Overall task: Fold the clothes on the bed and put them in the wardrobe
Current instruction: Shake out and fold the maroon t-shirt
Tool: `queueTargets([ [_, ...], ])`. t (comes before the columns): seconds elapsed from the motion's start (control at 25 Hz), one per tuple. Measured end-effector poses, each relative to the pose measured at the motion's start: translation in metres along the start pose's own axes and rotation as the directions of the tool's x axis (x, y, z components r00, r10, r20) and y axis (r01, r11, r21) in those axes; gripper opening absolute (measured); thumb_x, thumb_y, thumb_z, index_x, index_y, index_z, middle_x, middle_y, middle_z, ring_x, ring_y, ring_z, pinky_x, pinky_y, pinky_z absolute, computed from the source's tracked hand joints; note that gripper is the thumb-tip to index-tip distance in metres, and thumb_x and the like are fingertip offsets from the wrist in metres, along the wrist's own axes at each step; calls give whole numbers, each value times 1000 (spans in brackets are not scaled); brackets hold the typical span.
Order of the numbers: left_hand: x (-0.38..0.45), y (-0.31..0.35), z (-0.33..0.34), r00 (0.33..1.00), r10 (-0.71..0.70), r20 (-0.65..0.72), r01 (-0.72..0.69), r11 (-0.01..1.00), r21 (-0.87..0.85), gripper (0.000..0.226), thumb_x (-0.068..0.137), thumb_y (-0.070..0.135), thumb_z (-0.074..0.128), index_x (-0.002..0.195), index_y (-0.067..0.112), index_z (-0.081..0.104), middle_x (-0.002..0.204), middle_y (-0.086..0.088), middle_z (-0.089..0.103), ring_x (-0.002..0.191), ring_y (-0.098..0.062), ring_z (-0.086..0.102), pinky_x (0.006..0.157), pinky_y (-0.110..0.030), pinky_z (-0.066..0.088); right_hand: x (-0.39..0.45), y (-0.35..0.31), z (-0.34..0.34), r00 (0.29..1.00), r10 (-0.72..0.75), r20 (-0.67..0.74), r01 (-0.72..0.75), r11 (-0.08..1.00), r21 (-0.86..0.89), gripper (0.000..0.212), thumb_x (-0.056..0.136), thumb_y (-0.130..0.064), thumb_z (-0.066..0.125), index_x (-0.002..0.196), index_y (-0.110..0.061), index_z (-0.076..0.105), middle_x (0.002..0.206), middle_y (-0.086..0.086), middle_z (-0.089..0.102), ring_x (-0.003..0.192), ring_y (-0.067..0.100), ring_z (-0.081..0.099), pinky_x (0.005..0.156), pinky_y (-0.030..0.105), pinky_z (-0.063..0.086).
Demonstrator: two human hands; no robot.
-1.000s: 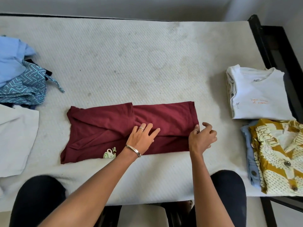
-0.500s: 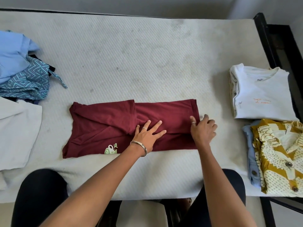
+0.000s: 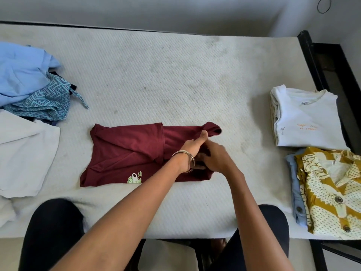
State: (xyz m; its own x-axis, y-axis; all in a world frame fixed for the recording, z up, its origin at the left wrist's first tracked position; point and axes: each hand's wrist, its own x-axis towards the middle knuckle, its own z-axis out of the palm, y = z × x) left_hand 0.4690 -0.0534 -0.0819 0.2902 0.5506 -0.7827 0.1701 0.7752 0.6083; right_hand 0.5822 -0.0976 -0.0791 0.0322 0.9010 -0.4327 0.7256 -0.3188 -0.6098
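both hands meet at the right end of the half-folded maroon cotton t-shirt (image 3: pixel 136 151) on the white quilted bed (image 3: pixel 175 79), left hand (image 3: pixel 192 148) pinching the far corner up, right hand (image 3: pixel 214 159) curled on the near hem, likely to fold it leftwards.

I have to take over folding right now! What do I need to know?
Left hand pinches the far right corner of the maroon T-shirt, lifting it.
Right hand grips the near right edge.
Done: white T-shirt and yellow shirt lie folded at the right of the bed.
Left: finish the maroon one, fold the blue pile and white cloth, then the wardrobe.
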Motion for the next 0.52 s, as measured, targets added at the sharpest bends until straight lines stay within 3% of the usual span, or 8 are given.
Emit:
queueTargets([
  [0.08, 3, 0, -18, 988, 35, -151, -37, 999, -12, 34, 84, 38, 71, 104, 11, 64, 93, -7, 68, 80, -21, 66, 70, -32, 58, -11, -16, -11, 958, -109, 266, 43, 970, 241, 18, 95, -10, 60, 112, -10, 65, 101, 0, 70, 95, 21, 66, 76, 26, 54],
  [0.12, 3, -1, -34, 968, 85, -235, -85, 996, 12, 28, 85, 27, 72, 105, 10, 64, 97, -8, 67, 87, -23, 65, 82, -34, 55, -15, -19, -16, 943, -143, 301, 8, 912, 411, 24, 95, -9, 59, 117, -11, 67, 107, 2, 71, 99, 19, 68, 76, 27, 55],
  [0.2, 2, 1, -69, 930, 198, -309, -197, 980, 33, 27, 85, 14, 70, 111, 8, 65, 102, -9, 68, 97, -26, 65, 95, -36, 51, -17, -19, -19, 972, -134, 193, -20, 773, 634, 26, 97, -8, 55, 120, -12, 67, 114, 5, 71, 103, 22, 69, 76, 31, 54],
  [0.28, -8, 7, -114, 891, 292, -348, -297, 954, 40, 34, 86, 13, 69, 118, 6, 64, 107, -8, 68, 100, -24, 65, 98, -36, 49, -10, -18, -10, 998, -21, 60, -23, 749, 662, 28, 97, -8, 54, 120, -19, 65, 113, 1, 72, 103, 22, 69, 76, 35, 52],
  [0.36, -19, 6, -172, 829, 329, -452, -324, 942, 91, 32, 86, 24, 68, 116, 11, 65, 105, -5, 68, 99, -21, 63, 98, -34, 48, 3, -24, 10, 996, 52, 71, -85, 792, 605, 33, 95, -4, 51, 120, -21, 65, 109, 0, 72, 104, 25, 67, 76, 35, 51],
  [0.44, -23, -8, -233, 759, 261, -596, -257, 962, 93, 44, 79, 46, 67, 109, 15, 69, 102, -6, 69, 98, -23, 64, 97, -37, 49, 19, -36, 36, 989, 90, 121, -144, 802, 579, 37, 91, -1, 46, 118, -17, 65, 106, 4, 72, 103, 31, 67, 72, 34, 49],
  [0.52, -25, -34, -280, 750, 164, -641, -132, 986, 99, 42, 82, 49, 65, 104, 13, 70, 100, -7, 68, 95, -25, 64, 90, -35, 50, 37, -50, 66, 988, 138, 74, -156, 843, 514, 33, 90, -12, 53, 121, -16, 63, 107, 6, 70, 106, 32, 65, 76, 34, 49],
])
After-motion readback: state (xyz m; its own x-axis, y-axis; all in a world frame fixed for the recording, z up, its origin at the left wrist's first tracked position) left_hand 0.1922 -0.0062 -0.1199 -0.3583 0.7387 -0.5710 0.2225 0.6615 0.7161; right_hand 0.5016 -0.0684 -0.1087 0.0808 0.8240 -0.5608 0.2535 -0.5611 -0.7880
